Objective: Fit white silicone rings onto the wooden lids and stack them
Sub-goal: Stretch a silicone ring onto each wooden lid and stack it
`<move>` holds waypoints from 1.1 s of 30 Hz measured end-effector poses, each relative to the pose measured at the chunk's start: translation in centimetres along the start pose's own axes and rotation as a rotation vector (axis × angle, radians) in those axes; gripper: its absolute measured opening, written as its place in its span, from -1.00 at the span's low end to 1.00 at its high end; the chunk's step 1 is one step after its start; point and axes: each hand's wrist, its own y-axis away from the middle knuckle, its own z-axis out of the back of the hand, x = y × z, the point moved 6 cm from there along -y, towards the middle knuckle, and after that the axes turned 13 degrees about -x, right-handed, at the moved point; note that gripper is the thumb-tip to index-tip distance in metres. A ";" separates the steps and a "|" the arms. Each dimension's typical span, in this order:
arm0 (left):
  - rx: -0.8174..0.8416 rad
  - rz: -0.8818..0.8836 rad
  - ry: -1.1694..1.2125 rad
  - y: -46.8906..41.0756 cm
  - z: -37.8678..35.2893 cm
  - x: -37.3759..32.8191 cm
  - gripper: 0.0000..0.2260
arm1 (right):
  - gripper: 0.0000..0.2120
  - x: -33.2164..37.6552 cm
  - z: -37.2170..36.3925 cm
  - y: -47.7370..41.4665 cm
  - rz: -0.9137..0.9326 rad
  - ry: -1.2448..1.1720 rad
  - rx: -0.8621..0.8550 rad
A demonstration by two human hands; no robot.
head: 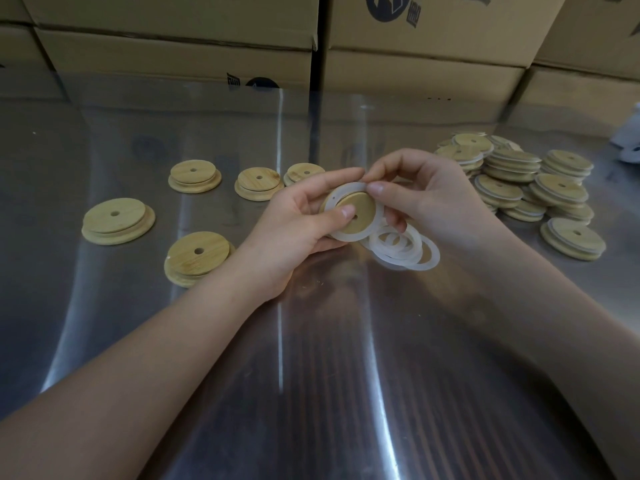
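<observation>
— What lies at the far left?

— Five bare wooden lids (pixel 117 221) spread over the shiny table (pixel 311 358), each a small disc on a wider one with a hole in the middle. One lies apart at the left, two sit further back, one lies nearer the forearm, and the fifth is partly hidden behind the fingers.

— And the left hand (pixel 304 220)?

— It grips a lid (pixel 363 206) above the table, tilted towards the camera. The fingers curl round behind it and the thumb presses on its face, just beside the centre hole.

— Where is the ring?

— A white silicone ring (pixel 346 236) runs round that lid's raised disc. It looks seated along the lower left; at the top right it stands off the wood.

— What does the right hand (pixel 426 199) do?

— Thumb and forefinger pinch the ring's upper edge, touching the left fingertips. The lower fingers are curled beneath the lid.

— Any spare rings?

— Several loose rings (pixel 403 249) overlap just below the held lid, under the right hand's lower fingers. Whether those fingers hold them or they lie on the table, I cannot tell.

— Further right?

— A pile of ringed lids (pixel 516 181) in uneven stacks, white edges showing, and one ringed lid beside it, nearer the camera. A white object (pixel 630 140) is cut off at the right edge.

— Behind it all?

— Cardboard boxes (pixel 173 57) stacked in a wall along the table's far side.
</observation>
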 end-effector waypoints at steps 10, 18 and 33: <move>-0.063 -0.073 -0.057 0.2 0.3 -0.5 -0.71 | -0.82 0.1 0.1 -0.1 -0.025 0.011 0.033; -0.126 -0.140 -0.098 0.6 0.3 -1.1 -0.85 | -0.83 -0.3 0.1 -0.1 -0.053 0.022 0.052; -0.237 -0.161 -0.132 0.8 0.6 -1.5 -0.89 | -0.79 0.1 -0.3 -0.1 0.023 -0.002 0.051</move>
